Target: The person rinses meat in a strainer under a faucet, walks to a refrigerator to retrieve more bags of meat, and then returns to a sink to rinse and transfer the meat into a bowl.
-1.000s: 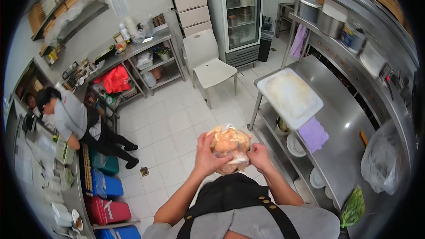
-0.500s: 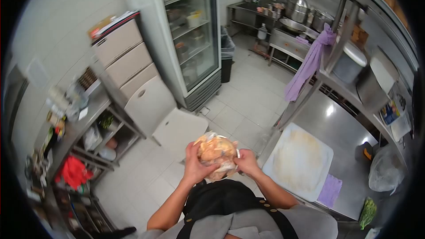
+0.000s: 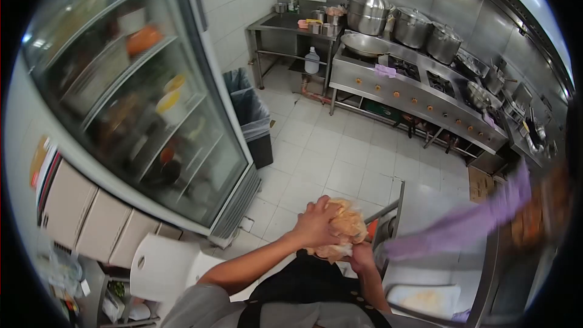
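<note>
In front of my apron I carry a bulging clear plastic bag of orange and pink food point(image 3: 348, 223), which looks like raw chicken pieces. The fingers of my left hand point(image 3: 317, 222) are curled over its left side and top. At its lower right edge, my right hand point(image 3: 361, 256) is closed on the bag, with the fingers partly hidden. The bag is held up in the air over the tiled floor point(image 3: 303, 176).
A glass-door fridge point(image 3: 146, 103) stands on the left, with a lined bin point(image 3: 260, 146) beyond it. A stove point(image 3: 419, 100) with large pots runs along the back. On my right is a steel worktable point(image 3: 434, 212) with a cutting board point(image 3: 425, 299) and a hanging purple cloth point(image 3: 455, 225). A white chair point(image 3: 164, 267) is at left.
My view has swung round to the right and forward, so the stove shows fully and the fridge is closer. Both hands still hold the bag; my left hand has shifted higher on it.
</note>
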Action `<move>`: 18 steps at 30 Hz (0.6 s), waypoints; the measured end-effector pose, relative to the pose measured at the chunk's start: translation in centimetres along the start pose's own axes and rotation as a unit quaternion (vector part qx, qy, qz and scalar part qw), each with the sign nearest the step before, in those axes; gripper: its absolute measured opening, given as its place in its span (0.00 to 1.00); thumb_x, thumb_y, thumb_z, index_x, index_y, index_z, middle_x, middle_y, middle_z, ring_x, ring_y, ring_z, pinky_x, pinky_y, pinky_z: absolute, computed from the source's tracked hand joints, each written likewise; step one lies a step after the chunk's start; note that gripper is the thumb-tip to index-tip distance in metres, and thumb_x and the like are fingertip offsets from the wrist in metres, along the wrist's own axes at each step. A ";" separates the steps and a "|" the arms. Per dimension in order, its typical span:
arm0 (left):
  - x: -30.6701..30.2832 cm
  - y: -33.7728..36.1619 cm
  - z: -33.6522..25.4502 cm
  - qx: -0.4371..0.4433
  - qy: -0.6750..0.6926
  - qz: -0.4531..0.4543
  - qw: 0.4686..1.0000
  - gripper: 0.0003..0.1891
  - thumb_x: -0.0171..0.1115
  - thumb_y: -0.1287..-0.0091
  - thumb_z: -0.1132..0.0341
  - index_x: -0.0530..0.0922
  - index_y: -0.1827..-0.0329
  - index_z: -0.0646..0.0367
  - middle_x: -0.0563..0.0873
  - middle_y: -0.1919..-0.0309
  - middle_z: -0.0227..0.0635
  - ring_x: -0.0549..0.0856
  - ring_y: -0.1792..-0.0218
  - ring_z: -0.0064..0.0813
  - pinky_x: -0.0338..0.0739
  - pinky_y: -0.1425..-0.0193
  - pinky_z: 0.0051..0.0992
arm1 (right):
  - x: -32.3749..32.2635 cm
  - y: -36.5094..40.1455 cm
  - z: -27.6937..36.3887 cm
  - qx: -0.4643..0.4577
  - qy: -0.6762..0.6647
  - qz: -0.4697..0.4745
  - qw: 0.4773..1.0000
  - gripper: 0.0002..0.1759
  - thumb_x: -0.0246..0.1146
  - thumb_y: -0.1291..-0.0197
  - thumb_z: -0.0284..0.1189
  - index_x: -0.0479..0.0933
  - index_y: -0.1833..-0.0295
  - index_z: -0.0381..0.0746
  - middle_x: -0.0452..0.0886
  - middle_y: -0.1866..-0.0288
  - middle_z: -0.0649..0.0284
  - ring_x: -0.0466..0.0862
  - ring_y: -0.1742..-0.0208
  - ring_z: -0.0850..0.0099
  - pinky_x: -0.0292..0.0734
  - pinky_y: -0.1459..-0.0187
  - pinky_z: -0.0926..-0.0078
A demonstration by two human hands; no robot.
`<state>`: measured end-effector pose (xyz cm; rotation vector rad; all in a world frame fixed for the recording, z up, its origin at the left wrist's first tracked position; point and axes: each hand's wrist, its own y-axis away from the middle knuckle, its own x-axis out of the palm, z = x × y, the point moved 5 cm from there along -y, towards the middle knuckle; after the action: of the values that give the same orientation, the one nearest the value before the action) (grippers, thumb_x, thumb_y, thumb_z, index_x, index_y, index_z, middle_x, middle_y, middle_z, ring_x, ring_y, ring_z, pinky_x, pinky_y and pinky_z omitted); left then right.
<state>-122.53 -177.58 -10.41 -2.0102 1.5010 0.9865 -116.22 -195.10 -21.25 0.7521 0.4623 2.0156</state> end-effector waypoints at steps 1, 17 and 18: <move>-1.6 -4.2 2.2 -0.003 0.010 0.019 1.000 0.46 0.76 0.63 0.51 0.65 0.37 0.50 0.60 0.36 0.47 0.67 0.42 0.58 0.69 0.41 0.47 | 1.8 -4.2 1.5 0.019 0.000 0.004 1.000 0.16 0.52 0.43 0.19 0.72 0.47 0.32 0.78 0.53 0.53 0.84 0.62 0.59 0.85 0.70 0.58; -35.6 -64.4 31.0 0.086 0.119 -0.186 0.971 0.45 0.77 0.61 0.54 0.66 0.37 0.56 0.64 0.38 0.48 0.67 0.38 0.48 0.65 0.36 0.37 | 35.5 -64.0 40.9 -0.098 0.096 0.008 0.990 0.12 0.54 0.48 0.18 0.74 0.56 0.28 0.81 0.64 0.54 0.84 0.69 0.62 0.82 0.76 0.61; -38.0 -68.9 32.7 0.086 0.132 -0.186 0.970 0.45 0.77 0.61 0.54 0.66 0.37 0.56 0.64 0.38 0.48 0.67 0.38 0.48 0.65 0.36 0.37 | 37.5 -67.4 43.5 -0.097 0.106 0.000 0.990 0.12 0.54 0.48 0.18 0.74 0.56 0.28 0.81 0.64 0.54 0.84 0.69 0.62 0.82 0.76 0.61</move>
<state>-72.22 -108.88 -7.28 -2.2465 1.2150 0.4366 -60.08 -126.80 -15.83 0.4208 0.3795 2.1140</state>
